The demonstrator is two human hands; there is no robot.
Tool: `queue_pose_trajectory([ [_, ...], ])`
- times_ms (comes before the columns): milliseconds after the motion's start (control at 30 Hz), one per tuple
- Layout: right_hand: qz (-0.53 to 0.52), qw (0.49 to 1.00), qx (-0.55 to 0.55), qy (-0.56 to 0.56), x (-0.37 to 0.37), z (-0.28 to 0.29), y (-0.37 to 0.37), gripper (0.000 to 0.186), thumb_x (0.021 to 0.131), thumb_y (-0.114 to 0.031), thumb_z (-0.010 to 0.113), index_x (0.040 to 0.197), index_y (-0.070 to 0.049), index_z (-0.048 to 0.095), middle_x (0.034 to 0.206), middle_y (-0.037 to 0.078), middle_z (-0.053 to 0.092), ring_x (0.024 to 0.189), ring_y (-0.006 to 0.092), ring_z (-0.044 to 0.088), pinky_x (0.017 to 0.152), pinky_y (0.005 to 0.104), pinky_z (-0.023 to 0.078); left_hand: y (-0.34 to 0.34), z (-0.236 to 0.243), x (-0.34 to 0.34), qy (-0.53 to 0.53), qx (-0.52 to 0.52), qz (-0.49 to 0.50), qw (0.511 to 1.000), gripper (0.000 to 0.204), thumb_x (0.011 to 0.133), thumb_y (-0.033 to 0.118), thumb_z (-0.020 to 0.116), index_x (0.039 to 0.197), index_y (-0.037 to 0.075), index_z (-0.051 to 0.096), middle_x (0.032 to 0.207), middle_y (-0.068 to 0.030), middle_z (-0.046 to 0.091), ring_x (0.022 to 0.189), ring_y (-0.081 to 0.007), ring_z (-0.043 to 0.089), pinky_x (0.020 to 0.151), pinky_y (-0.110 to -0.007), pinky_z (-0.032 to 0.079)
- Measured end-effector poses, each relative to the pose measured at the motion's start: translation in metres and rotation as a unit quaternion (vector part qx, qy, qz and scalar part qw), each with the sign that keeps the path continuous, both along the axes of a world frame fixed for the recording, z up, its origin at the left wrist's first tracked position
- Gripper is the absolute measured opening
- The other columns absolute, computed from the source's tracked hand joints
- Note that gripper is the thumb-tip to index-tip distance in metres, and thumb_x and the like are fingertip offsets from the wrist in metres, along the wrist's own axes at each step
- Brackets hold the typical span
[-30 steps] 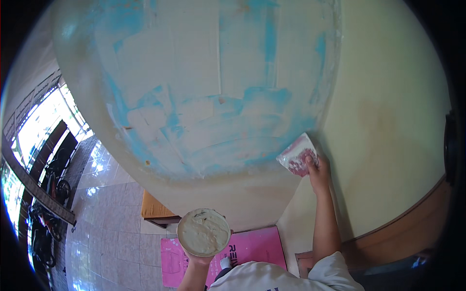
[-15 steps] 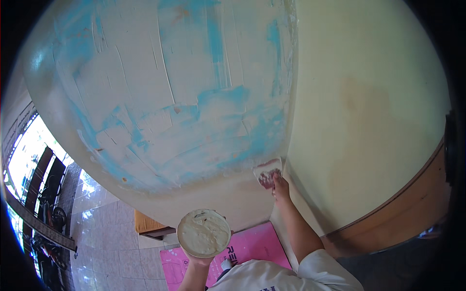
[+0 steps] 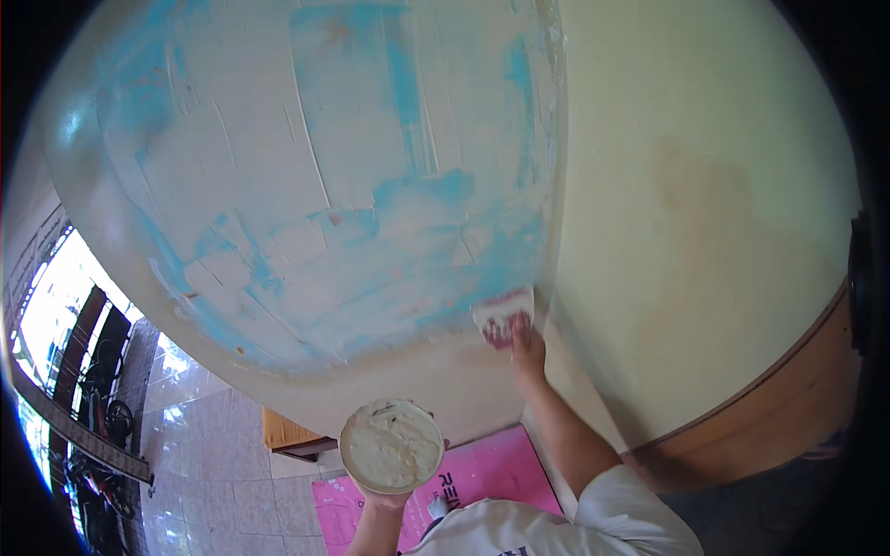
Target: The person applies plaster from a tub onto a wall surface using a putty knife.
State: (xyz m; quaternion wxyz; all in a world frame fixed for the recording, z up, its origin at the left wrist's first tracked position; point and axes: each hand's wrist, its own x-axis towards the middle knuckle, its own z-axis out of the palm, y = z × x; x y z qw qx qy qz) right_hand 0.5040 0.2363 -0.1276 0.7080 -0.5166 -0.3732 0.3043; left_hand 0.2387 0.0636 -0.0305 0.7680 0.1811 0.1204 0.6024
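My left hand (image 3: 380,496) grips a round tub of creamy white paste (image 3: 389,443) from beneath, low in the middle of the view. My right hand (image 3: 526,341) holds a pink, paste-smeared flat spreader (image 3: 491,317) against the lower right of the wall's patched area (image 3: 306,185), beside the inside corner. That area carries streaky white coating over light blue, with raised trowel lines. The pale yellow side wall (image 3: 714,241) meets it at the right.
A cushioned bench (image 3: 286,428) stands below the wall beside a pink sheet (image 3: 501,463) on the tiled floor (image 3: 222,473). Motorbikes (image 3: 97,445) are parked outside a bright opening at left, behind a metal bar (image 3: 83,431). Brown wooden panelling (image 3: 779,417) curves along the lower right.
The view has shifted, so the patched wall sits further left. Over the last half second, my right hand with the spreader has risen slightly and moved left. The tub stays level in my left hand.
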Motion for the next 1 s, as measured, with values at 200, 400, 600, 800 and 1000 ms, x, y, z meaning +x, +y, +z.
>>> queue_pose_trajectory([
  [200, 0.175, 0.977, -0.084, 0.088, -0.038, -0.015, -0.077, 0.053, 0.102, -0.052, 0.056, 0.122, -0.003, 0.057, 0.102, 0.001, 0.062, 0.088, 0.0081, 0.057, 0.074, 0.0252, 0.047, -0.003, 0.000, -0.012, 0.001, -0.018, 0.059, 0.998, 0.091, 0.087, 0.070, 0.058, 0.155, 0.017, 0.032, 0.158, -0.0152, 0.035, 0.145, -0.0436, 0.033, 0.111, -0.080, 0.023],
  [400, 0.310, 0.947, 0.039, 0.076, -0.032, 0.115, -0.062, 0.034, 0.104, -0.032, 0.057, 0.117, -0.001, 0.059, 0.093, 0.001, 0.060, 0.082, 0.0051, 0.052, 0.069, 0.0243, 0.045, 0.014, 0.010, -0.010, -0.023, -0.004, 0.069, 0.997, 0.080, 0.090, 0.073, 0.048, 0.148, 0.018, 0.045, 0.151, -0.0123, 0.047, 0.139, -0.0413, 0.044, 0.111, -0.073, 0.032],
  [600, 0.479, 0.865, -0.153, 0.002, -0.031, 0.154, -0.069, 0.017, 0.096, -0.011, 0.054, 0.107, -0.001, 0.064, 0.089, 0.001, 0.064, 0.079, 0.0085, 0.060, 0.073, 0.0270, 0.050, 0.031, 0.002, -0.010, -0.092, -0.010, 0.100, 0.991, 0.073, 0.094, 0.070, 0.044, 0.145, 0.019, 0.049, 0.146, -0.0085, 0.052, 0.132, -0.0334, 0.052, 0.107, -0.058, 0.045],
  [800, 0.504, 0.835, -0.211, 0.069, -0.032, 0.126, -0.060, 0.024, 0.095, -0.009, 0.054, 0.113, 0.002, 0.066, 0.098, 0.007, 0.072, 0.084, 0.0129, 0.069, 0.075, 0.0280, 0.056, 0.037, 0.010, -0.002, -0.063, -0.018, 0.146, 0.987, 0.072, 0.095, 0.070, 0.042, 0.144, 0.018, 0.050, 0.145, -0.0077, 0.053, 0.129, -0.0327, 0.054, 0.103, -0.053, 0.049],
  [1000, 0.510, 0.833, -0.208, 0.050, -0.032, 0.128, -0.059, 0.024, 0.095, -0.009, 0.053, 0.112, 0.002, 0.066, 0.096, 0.007, 0.072, 0.086, 0.0134, 0.069, 0.077, 0.0283, 0.056, 0.038, 0.005, -0.001, -0.060, 0.019, 0.157, 0.986, 0.074, 0.095, 0.072, 0.038, 0.146, 0.018, 0.048, 0.146, -0.0075, 0.052, 0.130, -0.0314, 0.053, 0.105, -0.051, 0.048],
])
